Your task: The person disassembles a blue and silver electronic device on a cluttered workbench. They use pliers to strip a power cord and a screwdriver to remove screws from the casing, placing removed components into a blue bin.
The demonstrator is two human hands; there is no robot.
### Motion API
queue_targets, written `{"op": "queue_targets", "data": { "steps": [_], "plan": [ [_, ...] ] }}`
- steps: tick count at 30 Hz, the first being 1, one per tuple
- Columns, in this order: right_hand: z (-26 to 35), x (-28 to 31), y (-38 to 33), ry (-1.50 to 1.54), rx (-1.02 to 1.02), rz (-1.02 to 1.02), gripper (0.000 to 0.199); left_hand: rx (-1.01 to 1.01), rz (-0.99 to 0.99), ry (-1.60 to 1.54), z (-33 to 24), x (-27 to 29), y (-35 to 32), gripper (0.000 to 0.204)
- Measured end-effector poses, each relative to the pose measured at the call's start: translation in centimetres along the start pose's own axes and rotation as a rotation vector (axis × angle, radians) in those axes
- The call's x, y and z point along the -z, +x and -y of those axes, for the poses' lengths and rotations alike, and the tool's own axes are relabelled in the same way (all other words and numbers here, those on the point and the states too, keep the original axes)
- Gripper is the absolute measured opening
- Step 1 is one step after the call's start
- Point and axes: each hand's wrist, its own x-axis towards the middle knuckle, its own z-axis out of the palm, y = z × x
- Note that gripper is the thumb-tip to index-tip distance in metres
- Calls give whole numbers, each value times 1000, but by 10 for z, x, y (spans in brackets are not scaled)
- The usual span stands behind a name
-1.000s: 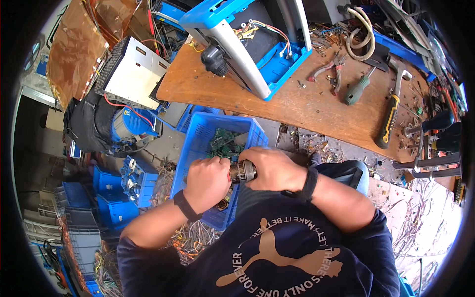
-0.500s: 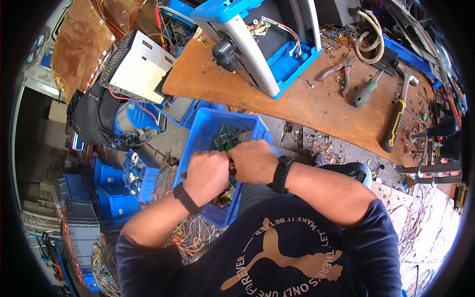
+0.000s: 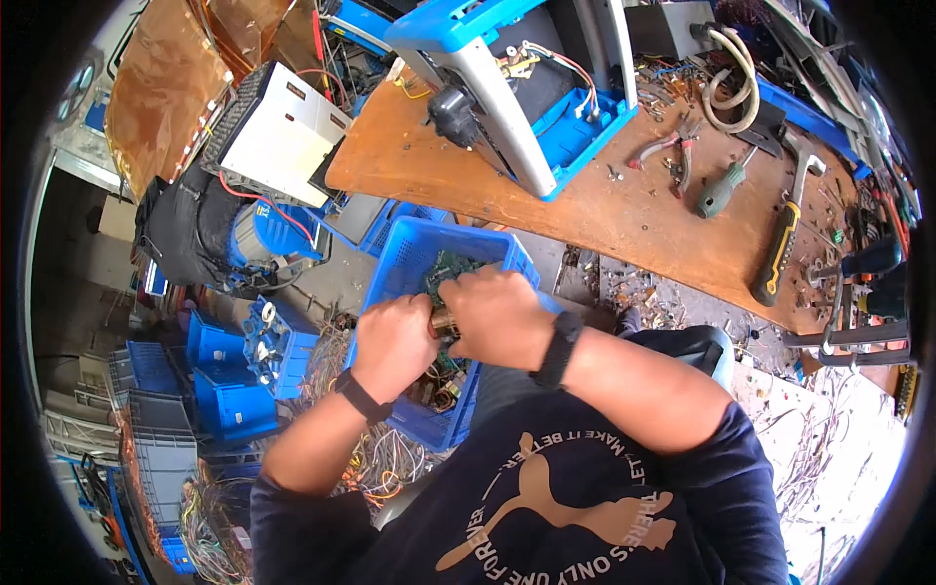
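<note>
Above a blue plastic crate (image 3: 392, 255), my left hand (image 3: 394, 339) and my right hand (image 3: 499, 317) are close together, both with curled fingers. Between them shows a short copper-brown cylindrical part (image 3: 443, 321), gripped from both sides. Most of it is covered by my fingers, so its exact kind is not clear. Green circuit boards (image 3: 448, 265) lie inside the crate beyond my hands. Nearer to me, under my wrists, the crate holds mixed electronic parts (image 3: 447, 392).
A wooden workbench (image 3: 624, 229) carries a blue-and-silver machine frame (image 3: 517, 136), red-handled pliers (image 3: 668, 156), a green screwdriver (image 3: 721, 190) and a hammer (image 3: 785, 234). Blue bins (image 3: 234, 405) stand at left. Loose cables (image 3: 380, 468) lie beside the crate.
My hands have moved slightly apart, and the right has shifted up and left over the part. More of the copper-brown cylinder shows between them.
</note>
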Motion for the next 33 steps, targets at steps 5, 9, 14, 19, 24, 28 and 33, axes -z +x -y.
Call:
{"op": "queue_targets", "data": {
  "steps": [5, 9, 14, 19, 24, 28, 33],
  "plan": [
    [-14, 29, -18, 475, 1, -92, 78, 116, -200, -44, 17, 10, -20, 17],
    [-4, 34, -28, 758, -48, -57, 67, 148, -258, -86, 17, 16, -30, 19],
    [17, 36, -34, 658, 126, -226, 58, 76, -340, -186, 16, 24, -39, 19],
    [27, 31, -32, 608, 230, -335, 51, 79, -343, -224, 24, 27, -46, 19],
    [36, 28, -30, 583, 286, -389, 56, 77, -348, -301, 26, 24, -51, 19],
    [38, 33, -31, 561, 278, -376, 53, 54, -321, -322, 27, 24, -50, 19],
    [23, 26, -39, 757, 170, -387, 42, -3, -246, -132, 22, 33, -42, 20]
  ]
}}
